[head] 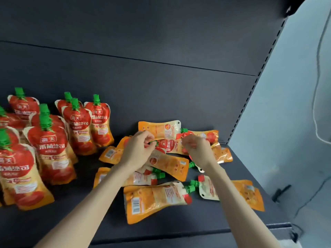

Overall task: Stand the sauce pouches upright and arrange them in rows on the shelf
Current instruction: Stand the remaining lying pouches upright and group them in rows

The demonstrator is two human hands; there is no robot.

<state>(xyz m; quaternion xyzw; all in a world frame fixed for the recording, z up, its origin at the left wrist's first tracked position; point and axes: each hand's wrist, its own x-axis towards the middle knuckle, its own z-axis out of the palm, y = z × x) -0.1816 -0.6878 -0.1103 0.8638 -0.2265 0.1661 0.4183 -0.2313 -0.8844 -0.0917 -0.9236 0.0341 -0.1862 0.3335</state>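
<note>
Several sauce pouches with green caps stand upright in rows (52, 147) on the left of the dark shelf (80, 212). On the right, several pouches lie flat in a loose pile (157, 199). Both hands are over the back of that pile, on one lying pouch with its red front up (169, 145). My left hand (138, 150) pinches it at the green cap end. My right hand (196, 149) has its fingers curled over the other end of the same pouch.
The shelf's dark back panel (143, 86) rises behind the pouches. A slotted upright (250, 90) ends the shelf on the right, with a pale wall and hanging cables (320, 86) beyond. The shelf's front lip (179, 237) runs below my forearms.
</note>
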